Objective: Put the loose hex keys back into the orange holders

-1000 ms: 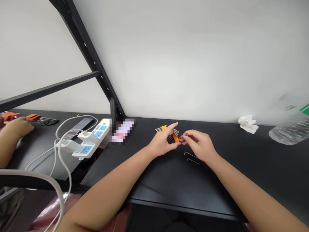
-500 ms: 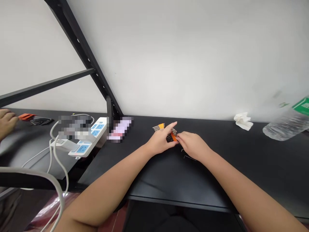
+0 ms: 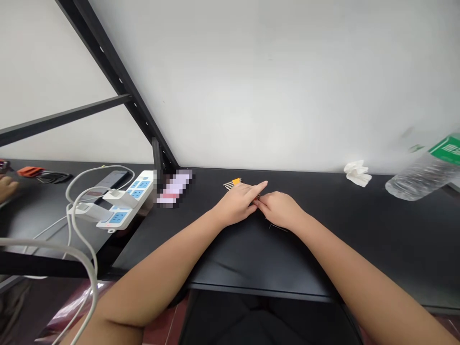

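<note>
My left hand (image 3: 235,203) is closed round a folder of hex keys (image 3: 257,197), its index finger stretched out over the top. Only a sliver of that holder shows between my hands; its orange body is mostly covered. My right hand (image 3: 282,208) meets it from the right, thumb and fingers pinched together against the holder. What lies inside the pinch is hidden. Just beyond my left hand lies a yellow holder (image 3: 236,182) with several thin metal rods side by side. A loose thin hex key (image 3: 278,228) rests on the black table below my right hand.
To the left are a white power strip (image 3: 117,218) with plugs and cables, a phone (image 3: 108,184) and a blurred-out flat item (image 3: 176,187). An orange hex key set (image 3: 32,171) lies near another person's hand (image 3: 6,188). Crumpled tissue (image 3: 357,173) and a plastic bottle (image 3: 417,179) stand right.
My hands have drawn closer together, and my left fingers now cover most of the orange holder. The view has shifted slightly. The other person's hand has moved lower and left.
</note>
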Motion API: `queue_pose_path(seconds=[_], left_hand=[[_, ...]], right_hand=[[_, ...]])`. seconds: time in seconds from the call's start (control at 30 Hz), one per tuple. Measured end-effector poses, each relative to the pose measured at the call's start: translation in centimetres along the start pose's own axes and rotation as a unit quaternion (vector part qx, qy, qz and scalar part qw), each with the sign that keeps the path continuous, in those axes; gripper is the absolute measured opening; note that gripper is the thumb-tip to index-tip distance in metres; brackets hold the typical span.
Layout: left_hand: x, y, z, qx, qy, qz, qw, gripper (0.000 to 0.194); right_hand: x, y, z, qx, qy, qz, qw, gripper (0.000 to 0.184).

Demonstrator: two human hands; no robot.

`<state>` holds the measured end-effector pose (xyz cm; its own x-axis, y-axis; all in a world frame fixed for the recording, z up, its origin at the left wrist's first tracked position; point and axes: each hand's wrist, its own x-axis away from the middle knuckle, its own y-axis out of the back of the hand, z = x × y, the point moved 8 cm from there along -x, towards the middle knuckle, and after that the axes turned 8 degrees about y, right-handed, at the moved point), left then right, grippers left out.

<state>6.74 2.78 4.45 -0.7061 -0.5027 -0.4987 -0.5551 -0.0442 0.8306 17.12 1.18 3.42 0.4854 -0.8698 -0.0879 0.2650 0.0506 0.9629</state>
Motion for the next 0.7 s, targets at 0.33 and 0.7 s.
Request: queue_pose_path(seconds=[0.33, 0.7], left_hand=[[0.5, -0.3, 4.0, 0.178, 0.184, 0.019, 0.967, 0.069], [0.5, -0.5, 4.3, 0.3, 0.188, -0.013, 0.935, 0.055]], right_hand=[[2.2, 0.3, -3.4, -0.109, -0.026, 0.099, 0.989, 0.012], [1.8, -0.2, -1.7, -0.101, -0.014, 0.038, 0.994, 0.013]])
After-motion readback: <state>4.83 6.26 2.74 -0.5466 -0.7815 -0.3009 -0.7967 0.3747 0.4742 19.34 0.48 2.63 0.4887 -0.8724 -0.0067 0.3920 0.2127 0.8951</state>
